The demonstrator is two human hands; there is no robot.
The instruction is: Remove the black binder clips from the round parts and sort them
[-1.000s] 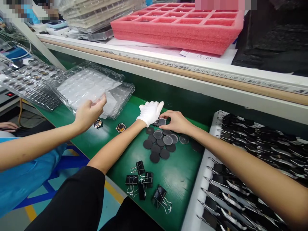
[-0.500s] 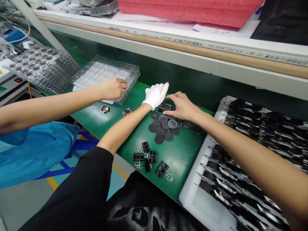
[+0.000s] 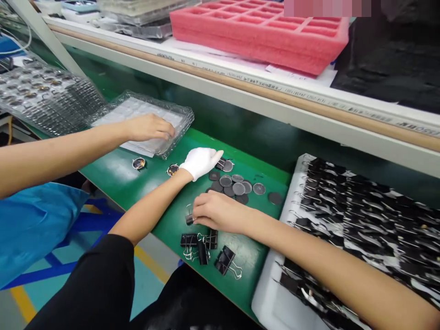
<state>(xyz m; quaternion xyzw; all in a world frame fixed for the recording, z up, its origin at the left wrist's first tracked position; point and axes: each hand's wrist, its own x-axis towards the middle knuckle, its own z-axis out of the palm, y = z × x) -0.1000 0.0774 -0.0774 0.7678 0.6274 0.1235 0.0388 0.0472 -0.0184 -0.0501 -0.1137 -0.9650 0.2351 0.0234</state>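
My left hand [image 3: 200, 163], in a white glove, is closed above the green bench; its curled fingers hide whatever they hold. By its fingertips lies a round watch-like part [image 3: 227, 165] with a black binder clip against it. My bare right hand [image 3: 218, 211] is closed on a small black binder clip [image 3: 189, 219], whose wire handle sticks up. Just below are several more binder clips [image 3: 203, 252], and one lies apart [image 3: 225, 260]. Dark and clear-rimmed discs [image 3: 238, 188] are spread beyond my right hand, which partly covers them.
A co-worker's hand [image 3: 151, 127] rests over a clear plastic tray [image 3: 187, 120] at left. Two watch parts [image 3: 139, 163] lie before it. A white tray [image 3: 275, 270] packed with clipped pieces stands at right. A shelf edge [image 3: 240, 85] with a red foam tray [image 3: 247, 50] overhangs the bench.
My right hand has come from the discs down toward the near clips and taken one. My left hand has drawn back slightly toward me. The view has tilted up a little.
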